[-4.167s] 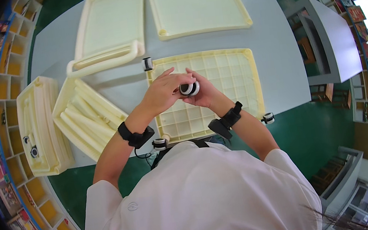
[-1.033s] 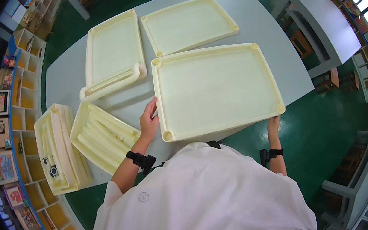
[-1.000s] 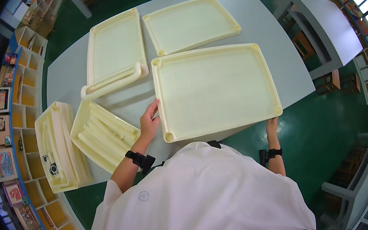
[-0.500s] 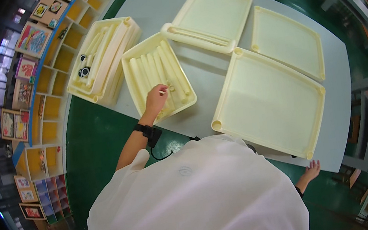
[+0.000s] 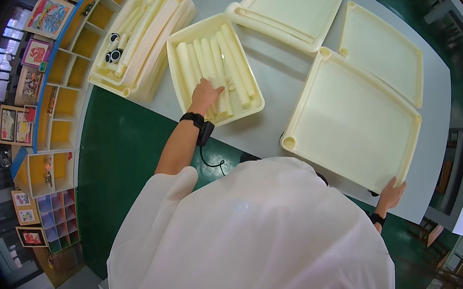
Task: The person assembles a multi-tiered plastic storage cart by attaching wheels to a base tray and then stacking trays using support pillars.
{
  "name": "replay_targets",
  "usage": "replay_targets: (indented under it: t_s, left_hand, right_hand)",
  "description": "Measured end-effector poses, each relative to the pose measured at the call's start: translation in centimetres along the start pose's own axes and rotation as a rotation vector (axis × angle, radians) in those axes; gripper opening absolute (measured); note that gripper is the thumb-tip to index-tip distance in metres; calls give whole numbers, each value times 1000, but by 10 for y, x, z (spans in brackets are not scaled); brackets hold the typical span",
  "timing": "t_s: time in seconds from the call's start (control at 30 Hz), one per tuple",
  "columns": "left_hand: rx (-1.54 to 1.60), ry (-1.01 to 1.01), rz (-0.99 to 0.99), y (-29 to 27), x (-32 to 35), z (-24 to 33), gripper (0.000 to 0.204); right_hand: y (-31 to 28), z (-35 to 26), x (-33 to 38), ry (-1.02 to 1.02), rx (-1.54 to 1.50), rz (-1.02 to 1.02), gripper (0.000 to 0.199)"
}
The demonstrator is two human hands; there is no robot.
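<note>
My left hand [image 5: 205,94] reaches into a cream tray [image 5: 184,98] that holds several cream tubes [image 5: 220,64] lying side by side; its fingers rest on the near ends of the tubes. My right hand [image 5: 391,193] grips the near corner of a large cream tray [image 5: 351,123] lying upside down on the grey table [image 5: 280,73]. My white-clad torso hides the table's near edge between the two hands.
A stack of cream trays [image 5: 135,37] with small black-and-white rolls [image 5: 113,55] sits at the table's left end. Two more cream trays [image 5: 294,1] [image 5: 384,48] lie farther back. Shelves with pictures [image 5: 30,83] line the left wall; the floor is green.
My head has turned left. My left hand went from the big tray's edge to the tray of tubes. My right hand stays at the big tray's near corner.
</note>
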State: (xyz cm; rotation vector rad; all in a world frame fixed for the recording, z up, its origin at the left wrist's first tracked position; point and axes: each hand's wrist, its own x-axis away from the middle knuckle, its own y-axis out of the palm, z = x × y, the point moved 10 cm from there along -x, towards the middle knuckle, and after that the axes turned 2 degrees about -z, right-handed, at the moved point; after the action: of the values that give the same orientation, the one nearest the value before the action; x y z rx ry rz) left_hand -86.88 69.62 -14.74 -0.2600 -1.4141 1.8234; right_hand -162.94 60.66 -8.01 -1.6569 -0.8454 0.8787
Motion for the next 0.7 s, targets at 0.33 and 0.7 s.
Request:
replay_targets:
  t_s: [0.33,0.7]
  left_hand:
    - [148,-48,-329,15,-8,16,49]
    - [708,-154,-185,42,-26,-16,43]
  right_hand:
    - [1,3,1,66,47,19,51]
    - [3,5,7,60,5,26,51]
